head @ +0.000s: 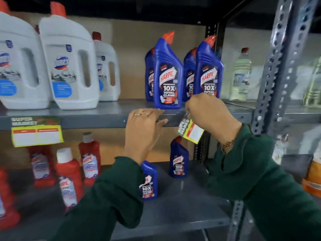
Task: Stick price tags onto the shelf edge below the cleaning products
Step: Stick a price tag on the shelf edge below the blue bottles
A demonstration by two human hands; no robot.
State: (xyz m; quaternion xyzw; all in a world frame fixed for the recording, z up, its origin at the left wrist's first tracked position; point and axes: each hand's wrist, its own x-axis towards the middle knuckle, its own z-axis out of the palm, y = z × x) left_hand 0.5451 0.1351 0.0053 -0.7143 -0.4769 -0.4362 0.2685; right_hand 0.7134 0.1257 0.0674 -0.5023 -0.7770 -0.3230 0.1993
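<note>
My right hand (211, 117) pinches a yellow and red price tag (191, 129) that hangs tilted just below the grey shelf edge (97, 121), under the blue Harpic bottles (168, 73). My left hand (143, 129) rests with its fingertips on the same shelf edge, a little left of the tag, holding nothing. Another yellow price tag (36, 134) is stuck on the edge at the far left, below the white jugs (67, 66).
Red bottles (68, 176) and small blue Harpic bottles (178, 159) stand on the lower shelf. A perforated metal upright (278, 66) rises at the right, with clear bottles (240, 75) on the neighbouring rack and an orange container (313, 176) at the far right.
</note>
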